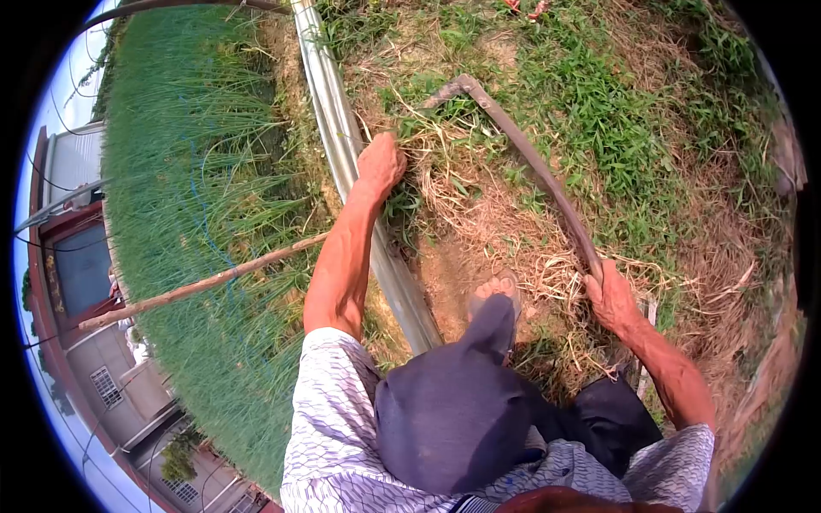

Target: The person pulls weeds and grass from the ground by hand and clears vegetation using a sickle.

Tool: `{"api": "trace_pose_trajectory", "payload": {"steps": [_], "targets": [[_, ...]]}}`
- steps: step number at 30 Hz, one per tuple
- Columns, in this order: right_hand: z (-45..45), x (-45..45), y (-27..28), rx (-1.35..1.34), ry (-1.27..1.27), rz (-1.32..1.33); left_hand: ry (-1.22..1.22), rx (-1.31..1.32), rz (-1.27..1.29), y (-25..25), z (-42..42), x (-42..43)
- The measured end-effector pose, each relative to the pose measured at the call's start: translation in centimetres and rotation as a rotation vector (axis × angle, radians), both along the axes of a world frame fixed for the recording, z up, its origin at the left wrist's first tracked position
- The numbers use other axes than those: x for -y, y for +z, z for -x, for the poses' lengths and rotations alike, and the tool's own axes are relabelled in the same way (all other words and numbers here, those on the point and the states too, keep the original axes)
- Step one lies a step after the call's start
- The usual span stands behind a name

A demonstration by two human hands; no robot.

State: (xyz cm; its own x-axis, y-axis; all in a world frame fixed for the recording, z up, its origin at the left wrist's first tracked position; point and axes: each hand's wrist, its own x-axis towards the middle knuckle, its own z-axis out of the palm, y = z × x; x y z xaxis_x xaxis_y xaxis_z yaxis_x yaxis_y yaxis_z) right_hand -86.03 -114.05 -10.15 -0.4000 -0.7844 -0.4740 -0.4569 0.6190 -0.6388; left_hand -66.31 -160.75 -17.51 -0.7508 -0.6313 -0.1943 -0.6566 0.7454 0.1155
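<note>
My left hand (382, 161) is closed in a fist just right of a long corrugated sheet (329, 103). Green weeds and dry straw (445, 175) lie against its knuckles, but what the fingers hold is hidden. My right hand (611, 295) is wrapped round the lower end of a hoe-like tool with a curved wooden handle (547, 175). The handle runs up and away from me, then bends sharply left at its far end. That short end (445, 92) goes into the grass, where its tip cannot be made out.
Left of the sheet grows a dense bed of thin green stalks (188, 188), with a wooden pole (205, 286) across it. My sandalled foot (496, 286) stands on bare soil between the hands. Weeds (607, 137) cover the ground at right. Buildings (94, 359) stand far left.
</note>
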Motion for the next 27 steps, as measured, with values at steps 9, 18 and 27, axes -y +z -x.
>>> {"api": "trace_pose_trajectory", "payload": {"steps": [9,18,27], "targets": [[2.8,-4.0,2.7,0.080,-0.375,-0.043,-0.721,0.034,-0.429,6.9,8.0,-12.1],[0.7,0.2,0.8,0.096,-0.466,0.018,-0.106,0.001,0.131,5.3,16.9,-6.0],[1.9,2.2,-0.2,0.048,-0.413,0.058,-0.299,-0.153,0.046,1.5,15.3,-0.9]]}}
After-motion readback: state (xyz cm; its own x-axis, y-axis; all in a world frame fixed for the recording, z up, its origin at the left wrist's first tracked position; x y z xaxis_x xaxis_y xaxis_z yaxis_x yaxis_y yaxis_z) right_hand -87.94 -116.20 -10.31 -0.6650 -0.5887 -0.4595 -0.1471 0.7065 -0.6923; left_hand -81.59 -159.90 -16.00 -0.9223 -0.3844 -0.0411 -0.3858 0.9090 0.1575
